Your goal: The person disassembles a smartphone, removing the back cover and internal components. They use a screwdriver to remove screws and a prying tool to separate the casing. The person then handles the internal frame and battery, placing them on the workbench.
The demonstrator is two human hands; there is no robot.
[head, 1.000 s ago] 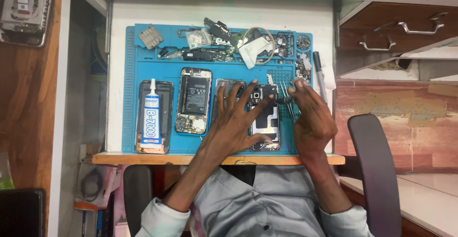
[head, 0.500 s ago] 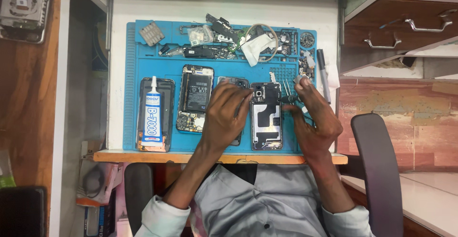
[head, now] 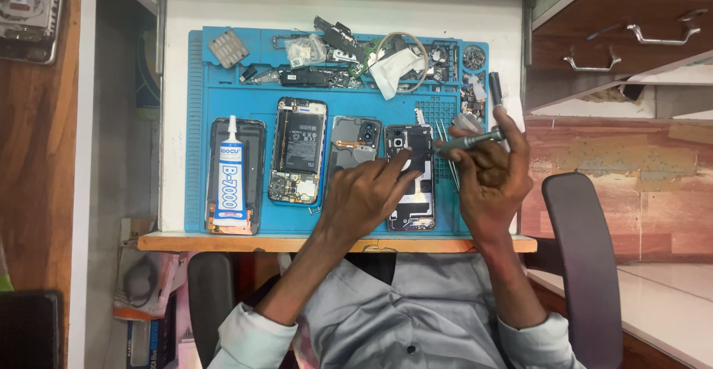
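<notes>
My left hand (head: 365, 193) rests on an opened phone (head: 410, 213) lying on the blue work mat (head: 245, 98), its fingers pressing near the camera end. My right hand (head: 490, 172) grips a slim grey screwdriver (head: 468, 141), whose tip points left at the phone's upper edge. Metal tweezers (head: 448, 159) lie just right of that phone, partly under my right hand. Left of my left hand sits a grey back cover (head: 353, 140), then another opened phone with its battery showing (head: 298, 150).
A glue tube (head: 231, 179) lies on a dark phone screen (head: 252, 135) at the mat's left. Small parts, flex cables, a white cloth (head: 392, 68) and a screw dish (head: 473, 57) crowd the mat's far edge. Wooden drawers (head: 616, 27) stand open at right; a chair (head: 587, 257) is beside me.
My right hand has drawn back to the right and lifted the screwdriver level, its tip at the phone's top. My left hand has slid down onto the phone's middle.
</notes>
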